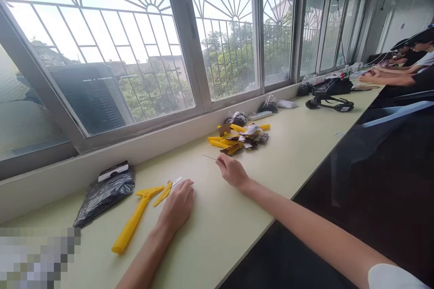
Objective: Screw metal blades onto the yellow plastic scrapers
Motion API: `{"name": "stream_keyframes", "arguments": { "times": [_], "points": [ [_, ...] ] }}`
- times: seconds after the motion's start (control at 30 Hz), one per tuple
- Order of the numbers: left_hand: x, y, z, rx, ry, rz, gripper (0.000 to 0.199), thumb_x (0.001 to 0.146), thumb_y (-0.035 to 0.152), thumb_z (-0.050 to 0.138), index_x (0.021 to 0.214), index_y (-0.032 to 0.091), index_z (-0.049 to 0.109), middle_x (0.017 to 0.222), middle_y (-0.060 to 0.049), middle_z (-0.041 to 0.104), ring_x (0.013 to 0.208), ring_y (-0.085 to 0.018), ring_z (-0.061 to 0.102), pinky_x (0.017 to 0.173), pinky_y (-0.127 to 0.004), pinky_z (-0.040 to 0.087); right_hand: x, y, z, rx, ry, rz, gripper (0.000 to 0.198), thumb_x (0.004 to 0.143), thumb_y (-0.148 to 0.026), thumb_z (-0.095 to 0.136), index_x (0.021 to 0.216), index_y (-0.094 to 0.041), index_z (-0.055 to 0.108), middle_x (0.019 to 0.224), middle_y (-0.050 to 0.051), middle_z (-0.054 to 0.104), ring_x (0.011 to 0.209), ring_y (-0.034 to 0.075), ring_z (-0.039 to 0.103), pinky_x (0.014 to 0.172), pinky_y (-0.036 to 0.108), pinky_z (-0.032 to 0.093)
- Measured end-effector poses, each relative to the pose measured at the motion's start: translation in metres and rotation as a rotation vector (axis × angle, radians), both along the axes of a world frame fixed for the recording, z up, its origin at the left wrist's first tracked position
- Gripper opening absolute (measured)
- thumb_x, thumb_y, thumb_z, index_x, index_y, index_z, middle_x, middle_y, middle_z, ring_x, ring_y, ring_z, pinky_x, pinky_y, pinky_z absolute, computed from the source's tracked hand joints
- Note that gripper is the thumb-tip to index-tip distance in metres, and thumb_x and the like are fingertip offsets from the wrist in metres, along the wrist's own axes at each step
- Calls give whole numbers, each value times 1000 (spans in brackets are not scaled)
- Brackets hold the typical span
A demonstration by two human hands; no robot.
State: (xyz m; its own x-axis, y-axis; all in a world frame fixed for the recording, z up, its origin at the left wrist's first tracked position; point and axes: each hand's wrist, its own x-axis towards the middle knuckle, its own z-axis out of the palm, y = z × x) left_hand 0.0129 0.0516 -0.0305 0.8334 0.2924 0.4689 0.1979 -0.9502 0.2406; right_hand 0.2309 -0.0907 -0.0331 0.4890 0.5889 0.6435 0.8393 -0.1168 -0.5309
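My right hand (pixel 233 171) is closed over the table, its thumb and fingers pinching a thin dark strip (pixel 209 157) that shows edge-on and points left. Palm down, my left hand (pixel 179 202) lies on the tabletop with its fingers bent loosely. Beside its fingertips is a small pale metal blade (pixel 176 181), and a flat yellow plastic piece (pixel 163 194) lies next to that. Left of these rests a yellow scraper handle (pixel 134 219) with a wide forked head. I cannot see whether my left fingers touch the blade.
A heap of yellow handles and brown-and-white packets (pixel 244 137) lies ahead. A black plastic bag (pixel 108 192) sits at left by the window sill. Farther along are a black strapped device (pixel 329 103) and more black bags (pixel 332 86). Other people (pixel 415 61) sit at the table's far end.
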Motion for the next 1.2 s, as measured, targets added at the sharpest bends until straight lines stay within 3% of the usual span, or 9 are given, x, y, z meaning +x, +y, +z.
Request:
{"name": "stream_keyframes", "arguments": {
  "times": [0.07,0.13,0.2,0.33,0.5,0.73,1.03,1.2],
  "points": [
    [0,0,-1,-12,-2,-8,28,101,28,42,118,20,63,131,-11,66,123,-27,62,103,-45,51,22,-10,-1,-3,45,-167,17,101,-26,42,99,-21,58,86,4,69,72,18,61,61,26,35],
    [1,1,-2,-30,-5,-15,28,101,27,42,116,20,64,128,-11,67,120,-27,63,101,-44,52,48,-19,-3,-110,43,-256,19,100,-23,41,101,-20,60,87,5,71,75,19,63,63,26,37],
    [1,1,-3,-49,-12,-19,27,100,26,42,116,19,64,124,-11,68,117,-27,64,99,-43,52,70,-24,-6,-287,-20,-276,18,96,-19,47,101,-19,64,93,6,73,80,18,65,67,26,40],
    [1,-1,-4,-84,-8,-22,28,100,24,41,116,18,64,123,-12,68,115,-27,64,100,-45,51,94,-14,-5,-385,-67,-261,20,94,-23,54,105,-19,71,102,7,76,91,19,68,74,25,43],
    [-1,-5,-3,-113,-11,-28,29,100,23,40,116,17,64,122,-13,68,114,-27,63,99,-45,51,96,11,1,-478,-128,-288,31,97,-43,52,107,-23,74,105,7,76,97,22,69,79,28,45],
    [-1,-10,0,-138,7,-22,30,99,20,41,116,17,65,121,-14,68,115,-27,63,99,-42,52,96,23,3,-632,-176,-391,32,95,-29,50,112,-18,75,112,14,75,107,27,68,92,35,45],
    [-1,-12,2,-144,36,-1,31,98,18,40,115,17,65,118,-14,68,116,-28,63,99,-42,51,92,33,3,-722,-144,-467,34,93,-29,51,111,-11,74,114,20,73,106,30,70,89,37,48],
    [-2,-13,3,-138,42,-8,30,98,17,39,114,17,65,117,-14,69,115,-28,63,98,-43,52,89,28,1,-713,-132,-478,33,94,-28,49,109,-13,73,113,18,73,106,30,70,86,37,49]
  ]
}}
